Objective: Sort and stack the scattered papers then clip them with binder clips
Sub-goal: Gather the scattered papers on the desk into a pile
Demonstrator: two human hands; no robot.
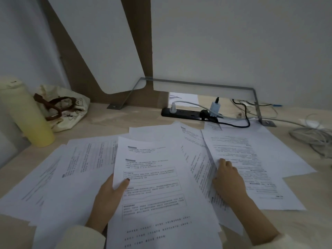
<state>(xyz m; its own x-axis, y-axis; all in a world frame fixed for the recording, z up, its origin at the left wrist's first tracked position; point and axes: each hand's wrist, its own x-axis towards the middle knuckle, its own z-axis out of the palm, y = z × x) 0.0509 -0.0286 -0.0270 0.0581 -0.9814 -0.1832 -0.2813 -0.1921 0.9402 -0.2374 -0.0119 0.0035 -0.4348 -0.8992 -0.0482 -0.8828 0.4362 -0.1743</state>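
Gathering step: left hand pinches the centre sheet, thumb on top; right hand curls at the right sheet edge, grip not discernible. Papers spread across lower-frame bench, unstacked. Next probably: draw sheets together, square edges

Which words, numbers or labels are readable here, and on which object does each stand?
No text can be read.
Middle sheet, in the left hand: printed lines and boxes, too blurred.
Right sheet, at the right hand: print too blurred.
Left sheets: print too small.
Cloth bag: a drawing, no legible words.
Yellow bottle: no label seen.
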